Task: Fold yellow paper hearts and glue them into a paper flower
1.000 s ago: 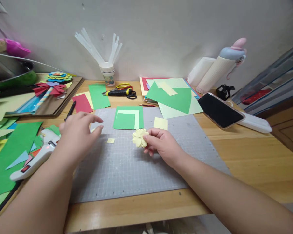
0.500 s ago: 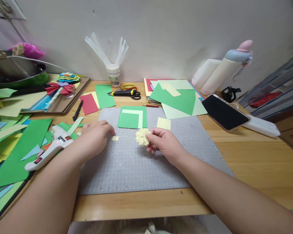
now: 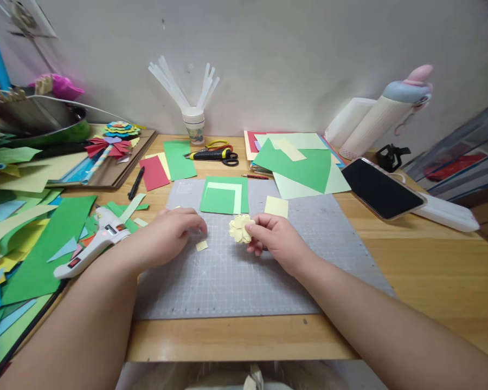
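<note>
A pale yellow paper flower (image 3: 240, 228) with layered petals is pinched between the thumb and fingers of my right hand (image 3: 274, 238), just above the grey cutting mat (image 3: 244, 287). My left hand (image 3: 177, 233) hovers low over the mat's left side, fingers bent downward and holding nothing that I can see. Just below its fingertips lies a small yellow paper piece (image 3: 202, 246). A yellow paper rectangle (image 3: 276, 207) rests on the mat behind my right hand. Farther back lies a green paper square (image 3: 217, 208) with a pale L-shaped strip (image 3: 237, 196) on top.
A white hot glue gun (image 3: 91, 244) lies among paper scraps (image 3: 49, 254) beside my left forearm. Scissors (image 3: 230, 158), a black pen (image 3: 136, 183) and a paper cup of white sticks (image 3: 195, 130) stand or lie behind the mat. At right are a phone (image 3: 384, 189) and a bottle (image 3: 374, 122).
My left hand has moved right and slightly nearer, and the small yellow piece has shifted the same way. The flower in my right hand now shows more of its face. The view has shifted slightly.
</note>
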`<state>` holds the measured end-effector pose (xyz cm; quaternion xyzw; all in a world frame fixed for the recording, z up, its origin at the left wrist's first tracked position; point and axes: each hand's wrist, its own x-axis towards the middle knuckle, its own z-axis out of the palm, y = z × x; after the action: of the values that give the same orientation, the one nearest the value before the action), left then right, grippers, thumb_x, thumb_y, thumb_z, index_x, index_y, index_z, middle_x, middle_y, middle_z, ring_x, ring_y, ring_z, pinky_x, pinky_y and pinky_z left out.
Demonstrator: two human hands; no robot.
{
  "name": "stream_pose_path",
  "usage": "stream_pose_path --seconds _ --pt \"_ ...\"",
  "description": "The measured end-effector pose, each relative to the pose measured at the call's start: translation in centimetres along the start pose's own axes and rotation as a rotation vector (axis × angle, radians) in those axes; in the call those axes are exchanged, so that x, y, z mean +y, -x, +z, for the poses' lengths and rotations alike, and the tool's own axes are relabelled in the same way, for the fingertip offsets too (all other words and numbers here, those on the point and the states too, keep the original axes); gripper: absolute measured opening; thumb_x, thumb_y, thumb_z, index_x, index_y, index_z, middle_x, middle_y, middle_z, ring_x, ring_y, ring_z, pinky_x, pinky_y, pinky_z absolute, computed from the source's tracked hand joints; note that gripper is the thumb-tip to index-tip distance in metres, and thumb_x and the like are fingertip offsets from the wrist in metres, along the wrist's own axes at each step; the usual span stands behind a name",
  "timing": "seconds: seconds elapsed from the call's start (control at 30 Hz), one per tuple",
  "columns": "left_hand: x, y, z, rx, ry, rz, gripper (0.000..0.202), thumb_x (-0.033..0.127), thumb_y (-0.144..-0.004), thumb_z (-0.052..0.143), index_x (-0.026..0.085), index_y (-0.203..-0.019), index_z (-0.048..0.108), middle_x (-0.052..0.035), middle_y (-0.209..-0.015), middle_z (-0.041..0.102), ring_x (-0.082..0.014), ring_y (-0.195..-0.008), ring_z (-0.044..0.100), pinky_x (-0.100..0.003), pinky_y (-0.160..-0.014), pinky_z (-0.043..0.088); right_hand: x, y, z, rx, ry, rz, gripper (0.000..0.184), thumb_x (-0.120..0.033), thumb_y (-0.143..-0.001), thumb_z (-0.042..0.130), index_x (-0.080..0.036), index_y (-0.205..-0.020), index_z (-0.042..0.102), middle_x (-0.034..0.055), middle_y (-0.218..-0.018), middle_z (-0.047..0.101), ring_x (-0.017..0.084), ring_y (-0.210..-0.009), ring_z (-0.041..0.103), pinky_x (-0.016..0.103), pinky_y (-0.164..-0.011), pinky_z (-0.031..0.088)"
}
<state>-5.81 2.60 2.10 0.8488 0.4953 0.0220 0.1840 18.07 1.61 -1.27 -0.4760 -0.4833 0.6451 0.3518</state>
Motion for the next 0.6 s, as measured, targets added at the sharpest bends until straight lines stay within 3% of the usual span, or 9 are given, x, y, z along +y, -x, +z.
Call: stream_pose_path --seconds 0.17,0.3,0.6 --pt "0.3 0.1 0.2 -0.031 0.04 0.041 0.051 -0.003 -0.062 0.037 0.024 -0.094 0.067 -0.0022 -0.101 0.065 -0.0217 -0.096 0.057 -0.033 -0.083 0.043 0.0 0.0 0.1 -0.001 0.011 0.005 0.023 -0.037 -0.074 0.064 -0.017 -0.067 0.056 -0.0016 -0.063 0.059 0.008 -0.05 0.056 0.019 -0.045 0.042" --pt "1.0 0.2 0.4 -0.047 0.064 -0.032 0.05 -0.003 -0.058 0.036 0.023 -0.09 0.066 -0.0031 -0.098 0.063 -0.0226 -0.096 0.056 -0.034 -0.084 0.042 0.0 0.1 0.0 -0.012 0.027 -0.014 0.023 -0.037 -0.075 0.064 -0.017 -0.067 0.057 -0.0017 -0.062 0.059 0.008 -0.051 0.056 0.02 -0.045 0.041" --pt "2.3 2.5 0.9 -0.093 0.135 -0.27 0.042 0.004 -0.068 0.035 0.022 -0.092 0.065 -0.0029 -0.093 0.069 -0.0222 -0.087 0.063 -0.033 -0.076 0.047 0.1 0.1 0.0 -0.021 0.048 -0.039 0.02 -0.033 -0.076 0.062 -0.017 -0.065 0.056 -0.0021 -0.059 0.057 0.008 -0.05 0.056 0.019 -0.045 0.041"
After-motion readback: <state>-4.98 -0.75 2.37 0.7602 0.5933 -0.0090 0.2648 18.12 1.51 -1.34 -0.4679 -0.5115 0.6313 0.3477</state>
